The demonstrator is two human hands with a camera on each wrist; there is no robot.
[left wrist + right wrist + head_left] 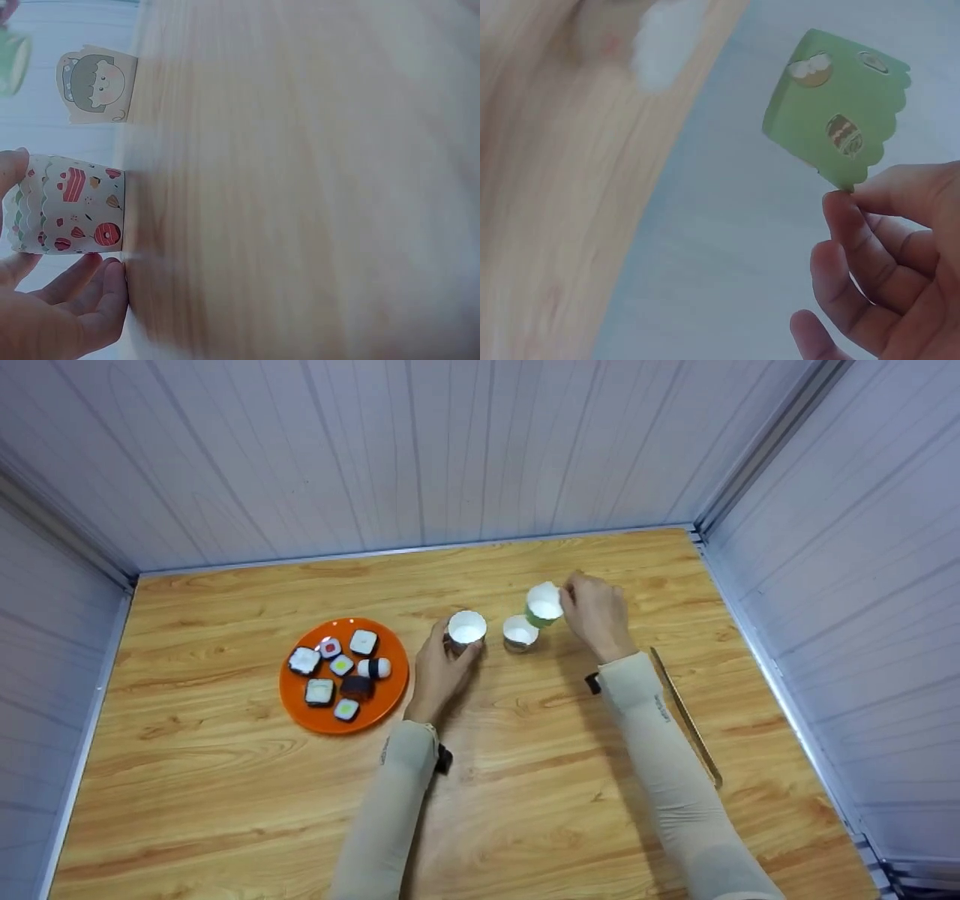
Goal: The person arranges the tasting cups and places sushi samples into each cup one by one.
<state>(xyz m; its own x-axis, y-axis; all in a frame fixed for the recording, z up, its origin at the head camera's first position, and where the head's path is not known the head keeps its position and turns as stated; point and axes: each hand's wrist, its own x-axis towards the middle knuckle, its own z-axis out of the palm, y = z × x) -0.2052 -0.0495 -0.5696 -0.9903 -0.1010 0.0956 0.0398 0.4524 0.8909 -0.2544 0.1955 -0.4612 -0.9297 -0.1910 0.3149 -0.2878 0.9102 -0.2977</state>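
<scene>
My left hand (441,673) grips a white paper baking cup (79,206) printed with cakes and fruit, thumb on one side and fingers on the other. Several scalloped edges show at its rim, like nested cups, and its base is on the table. Between the hands, a paper cup with a cartoon face (97,84) stands upright on the table. My right hand (598,615) pinches the scalloped rim of a green paper cup (840,105) between thumb and index finger. That cup is tilted, off the table, beside and slightly behind the face cup.
Left of my left hand is an orange plate (394,694) with several sushi-like pieces. A long thin strip-like object (686,718) lies right of my right forearm. Pale panel walls (450,450) border the wooden table (225,795) at the back and sides.
</scene>
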